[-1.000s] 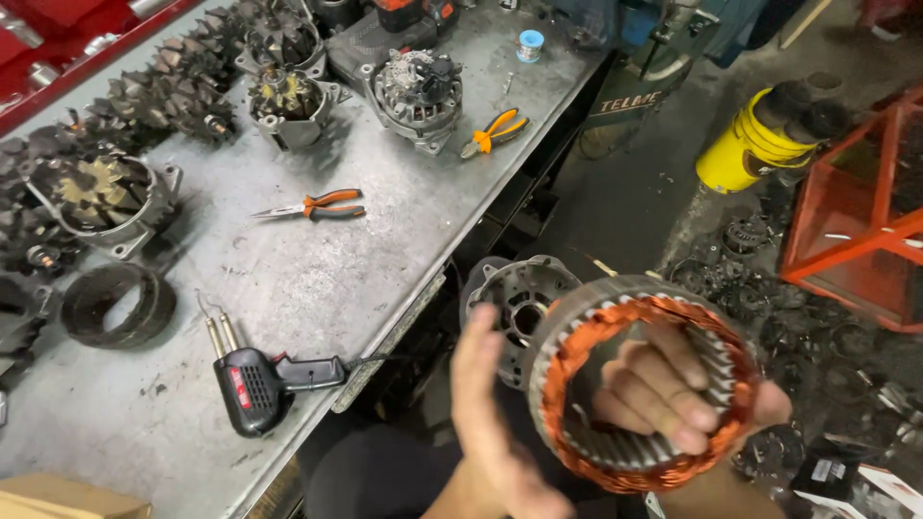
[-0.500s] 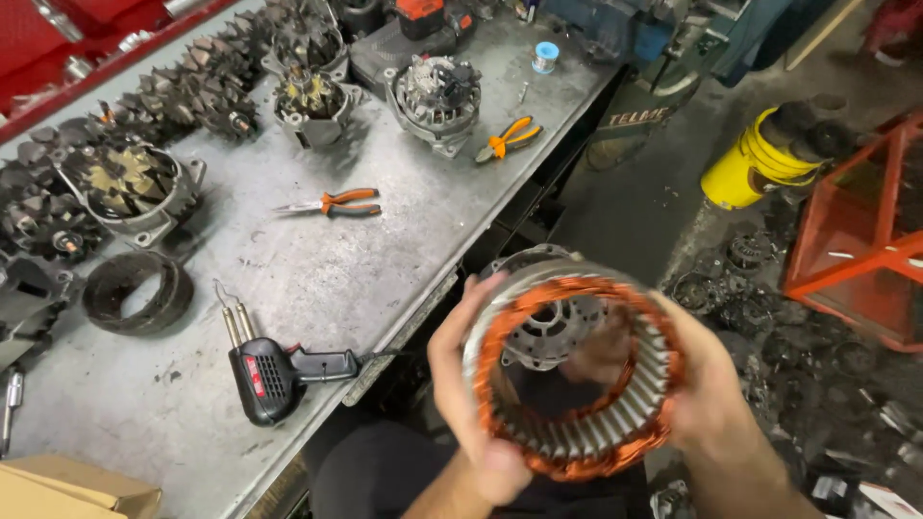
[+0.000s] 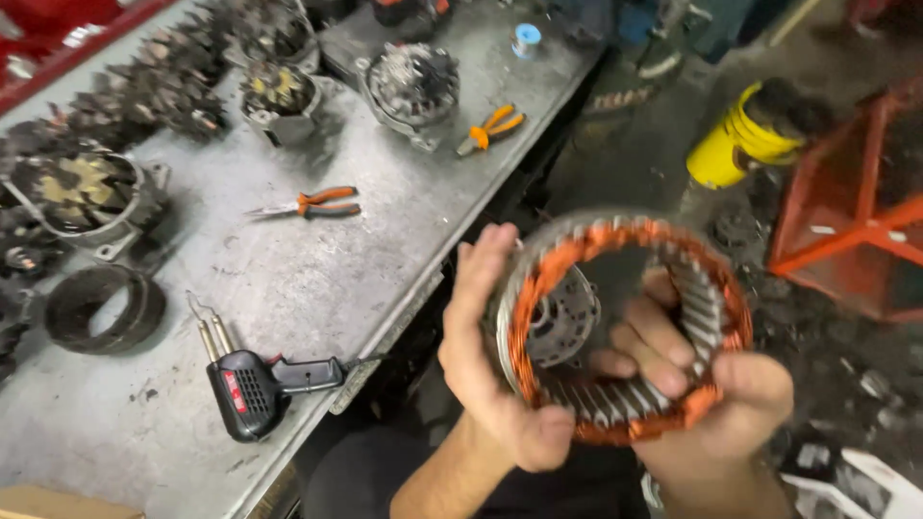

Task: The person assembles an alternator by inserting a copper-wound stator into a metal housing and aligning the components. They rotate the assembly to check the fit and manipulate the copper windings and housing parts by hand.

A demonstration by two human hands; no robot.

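I hold a ring-shaped stator (image 3: pixel 615 394) with orange copper windings and grey steel slots in front of me, off the bench's edge. My left hand (image 3: pixel 490 365) grips its left rim, thumb curled over the lower edge. My right hand (image 3: pixel 711 384) grips the lower right rim, with fingers reaching inside the ring. Through the ring a grey metal housing part (image 3: pixel 562 322) shows below.
A grey metal bench (image 3: pixel 288 288) lies to the left with a black soldering gun (image 3: pixel 255 384), two orange-handled pliers (image 3: pixel 322 202) (image 3: pixel 490 127), a dark ring (image 3: pixel 96 309) and several alternator parts (image 3: pixel 413 85). A yellow container (image 3: pixel 735 135) and an orange frame (image 3: pixel 856 221) stand on the littered floor at right.
The stator has turned in my hands and tilted. My right hand moved from behind the ring to its lower right rim, fingers now inside. The view shifted slightly.
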